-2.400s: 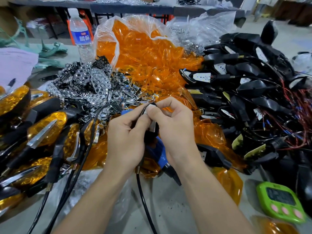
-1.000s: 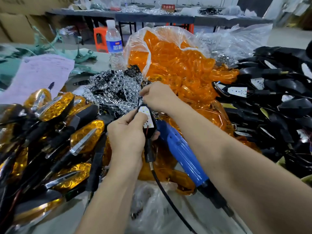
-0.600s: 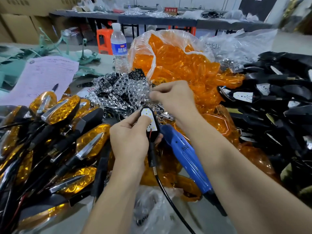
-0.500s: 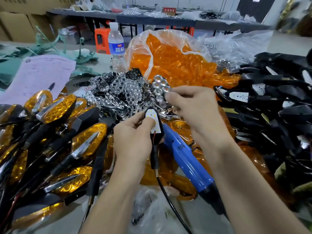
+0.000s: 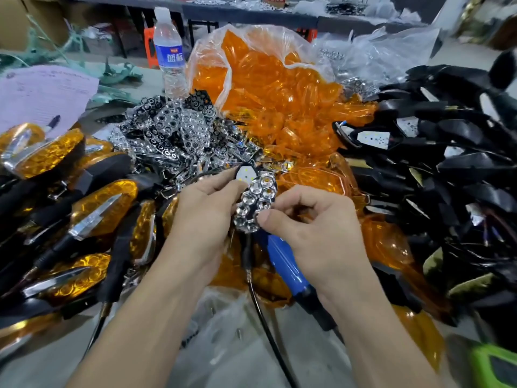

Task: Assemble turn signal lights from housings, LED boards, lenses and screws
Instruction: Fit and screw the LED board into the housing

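Two hands hold one reflector, one housing.

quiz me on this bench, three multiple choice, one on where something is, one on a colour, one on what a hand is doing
1. Where does the water bottle stand?
A. behind the pile of chrome reflectors
B. on the paper sheet
C. beside the green timer

2. What colour is the electric screwdriver?
A. red
B. blue
C. green

3. What is the right hand doing?
A. lying flat on the table
B. gripping the screwdriver
C. pinching a chrome reflector

Answers:
1 A, it rises just beyond the reflector pile.
2 B, its blue body lies under the hands.
3 C, thumb and fingers pinch the reflector over the LED board in the housing the left hand holds.
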A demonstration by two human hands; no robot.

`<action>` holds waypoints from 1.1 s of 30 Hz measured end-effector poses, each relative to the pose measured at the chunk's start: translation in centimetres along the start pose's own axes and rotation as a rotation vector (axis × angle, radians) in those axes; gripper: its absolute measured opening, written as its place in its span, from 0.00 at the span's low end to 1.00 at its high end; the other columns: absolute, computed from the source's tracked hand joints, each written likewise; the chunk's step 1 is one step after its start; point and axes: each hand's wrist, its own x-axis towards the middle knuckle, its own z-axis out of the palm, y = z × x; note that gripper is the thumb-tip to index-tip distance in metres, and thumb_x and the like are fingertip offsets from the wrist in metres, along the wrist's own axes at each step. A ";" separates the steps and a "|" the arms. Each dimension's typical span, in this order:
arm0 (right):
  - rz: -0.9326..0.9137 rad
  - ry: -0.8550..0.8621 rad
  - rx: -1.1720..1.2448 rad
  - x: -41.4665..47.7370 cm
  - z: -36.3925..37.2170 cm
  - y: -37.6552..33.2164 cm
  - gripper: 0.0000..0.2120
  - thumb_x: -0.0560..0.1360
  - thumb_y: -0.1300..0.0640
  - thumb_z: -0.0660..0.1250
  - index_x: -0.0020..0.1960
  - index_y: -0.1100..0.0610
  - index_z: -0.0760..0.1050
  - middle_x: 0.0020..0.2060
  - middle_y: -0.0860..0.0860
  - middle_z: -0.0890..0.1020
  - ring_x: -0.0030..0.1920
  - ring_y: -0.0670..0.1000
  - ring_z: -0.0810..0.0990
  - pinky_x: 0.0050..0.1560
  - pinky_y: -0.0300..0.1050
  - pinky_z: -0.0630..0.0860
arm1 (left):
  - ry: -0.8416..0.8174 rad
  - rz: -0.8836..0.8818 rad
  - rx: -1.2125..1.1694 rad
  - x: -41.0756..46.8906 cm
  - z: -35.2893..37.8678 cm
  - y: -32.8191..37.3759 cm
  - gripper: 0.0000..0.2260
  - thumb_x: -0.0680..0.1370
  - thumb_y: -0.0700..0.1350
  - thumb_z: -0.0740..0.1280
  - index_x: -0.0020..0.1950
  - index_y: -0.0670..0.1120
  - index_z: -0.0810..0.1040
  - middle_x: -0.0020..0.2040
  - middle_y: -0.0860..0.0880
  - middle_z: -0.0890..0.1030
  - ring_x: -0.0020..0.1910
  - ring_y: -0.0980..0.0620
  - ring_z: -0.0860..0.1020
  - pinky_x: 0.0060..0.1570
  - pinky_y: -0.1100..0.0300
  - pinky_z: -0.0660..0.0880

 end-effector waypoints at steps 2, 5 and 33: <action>0.006 -0.033 -0.027 0.0 -0.2 -0.1 0.13 0.69 0.60 0.82 0.33 0.46 0.82 0.31 0.37 0.80 0.33 0.38 0.77 0.37 0.32 0.72 | -0.045 -0.031 -0.022 0.0 0.0 -0.1 0.10 0.82 0.34 0.66 0.61 0.37 0.84 0.47 0.41 0.87 0.40 0.48 0.84 0.38 0.59 0.81; 0.003 -0.029 -0.143 -0.1 -0.5 -0.4 0.14 0.70 0.59 0.82 0.32 0.46 0.81 0.31 0.35 0.79 0.35 0.37 0.78 0.37 0.29 0.70 | -0.092 -0.074 -0.038 -0.1 -0.3 -0.4 0.10 0.83 0.36 0.66 0.60 0.37 0.85 0.48 0.40 0.87 0.42 0.47 0.84 0.39 0.59 0.82; -0.274 0.273 -0.414 -2.0 2.7 -0.7 0.13 0.70 0.54 0.79 0.53 0.49 0.82 0.49 0.43 0.82 0.53 0.49 0.79 0.53 0.43 0.75 | -0.091 -0.057 -0.093 -1.0 0.2 -0.8 0.05 0.77 0.34 0.71 0.47 0.42 0.86 0.43 0.42 0.86 0.40 0.47 0.84 0.40 0.57 0.84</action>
